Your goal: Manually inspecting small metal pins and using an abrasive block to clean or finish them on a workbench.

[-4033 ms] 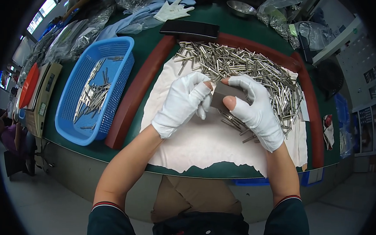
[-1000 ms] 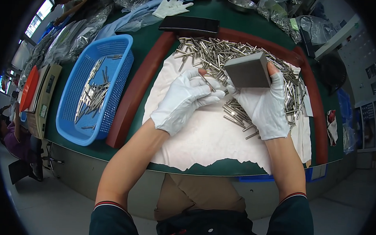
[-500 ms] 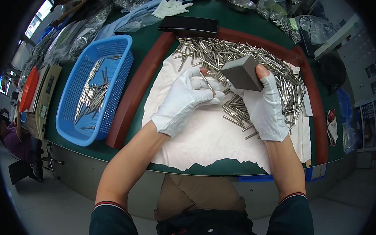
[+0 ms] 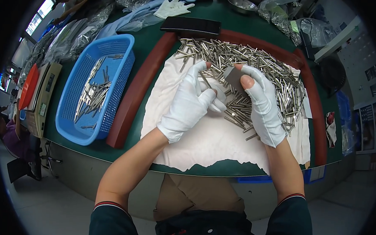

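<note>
Between the thumb and fingers of my left hand (image 4: 188, 103), in a white glove with bare fingertips, is a thin metal pin (image 4: 205, 80), held tilted. My right hand (image 4: 264, 106), gloved the same way, grips a grey sanding block (image 4: 235, 79) by its side, close to the pin but apart from it. Beyond and beneath both hands spreads a big heap of shiny metal pins (image 4: 277, 85) on a white cloth (image 4: 203, 143). To the left, a blue plastic basket (image 4: 61, 118) holds a smaller lot of pins (image 4: 92, 97).
Dark red rails (image 4: 132, 102) frame the cloth on the green table (image 4: 267, 26). A black phone-like slab (image 4: 190, 25) rests on the far rail. Behind lie a white glove (image 4: 174, 7) and a metal bowl (image 4: 242, 5). A scale (image 4: 48, 96) stands left; another person (image 4: 73, 1) is at far left.
My right hand has turned the sanding block, so its broad face shows less and it sits more upright. My left hand has shifted slightly right, still with the pin.
</note>
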Demonstrator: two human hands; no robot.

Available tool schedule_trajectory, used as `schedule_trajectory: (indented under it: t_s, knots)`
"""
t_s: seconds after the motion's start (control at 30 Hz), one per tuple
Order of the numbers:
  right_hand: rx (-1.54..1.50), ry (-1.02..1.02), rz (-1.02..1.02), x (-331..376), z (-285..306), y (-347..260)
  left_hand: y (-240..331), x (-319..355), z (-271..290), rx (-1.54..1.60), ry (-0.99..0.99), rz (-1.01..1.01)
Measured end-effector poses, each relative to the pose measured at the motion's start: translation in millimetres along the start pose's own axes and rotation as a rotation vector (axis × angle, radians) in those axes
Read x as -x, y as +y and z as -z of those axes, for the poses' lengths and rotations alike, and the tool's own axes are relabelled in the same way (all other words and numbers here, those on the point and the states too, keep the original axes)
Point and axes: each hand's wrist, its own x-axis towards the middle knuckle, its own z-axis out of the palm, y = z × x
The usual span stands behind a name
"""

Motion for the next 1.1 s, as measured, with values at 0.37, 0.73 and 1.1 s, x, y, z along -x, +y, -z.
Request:
schedule_trajectory:
  t_s: [0.37,0.73,1.1]
  knots:
    - [0.103,-0.018,0.046,-3,2,4,-14,-5,7,0.051,-0.098,-0.098]
    - [0.396,-0.034,0.271,-5,3,5,-12,-2,2,-0.028,-0.086,-0.146]
    - [0.415,-0.007,0.364,-5,2,3,-12,0,2,-0.229,-0.061,-0.314]
